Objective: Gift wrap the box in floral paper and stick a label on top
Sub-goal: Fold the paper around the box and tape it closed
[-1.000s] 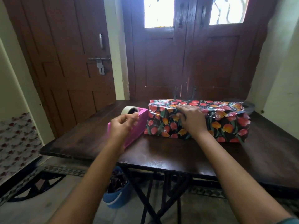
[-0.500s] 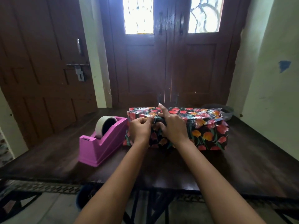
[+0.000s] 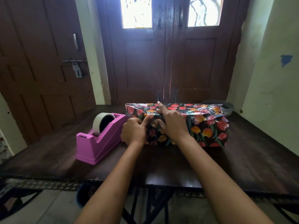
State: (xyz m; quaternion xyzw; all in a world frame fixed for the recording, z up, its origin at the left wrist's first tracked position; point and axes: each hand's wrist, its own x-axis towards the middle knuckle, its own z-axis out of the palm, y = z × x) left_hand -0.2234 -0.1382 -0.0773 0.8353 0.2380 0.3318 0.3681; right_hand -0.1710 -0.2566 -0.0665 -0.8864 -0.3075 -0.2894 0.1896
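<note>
Now right hand presses floral paper, grip released; left hand: cannot tell.

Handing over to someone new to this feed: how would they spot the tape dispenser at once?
Find the dark wooden table before the double doors. Left of the floral-wrapped box on it stands the tape dispenser. It is the only solid pink thing there, with a pale tape roll seated in its top.

Glossy floral paper on box, smooth pink plastic tape dispenser, dark polished wooden table
</note>
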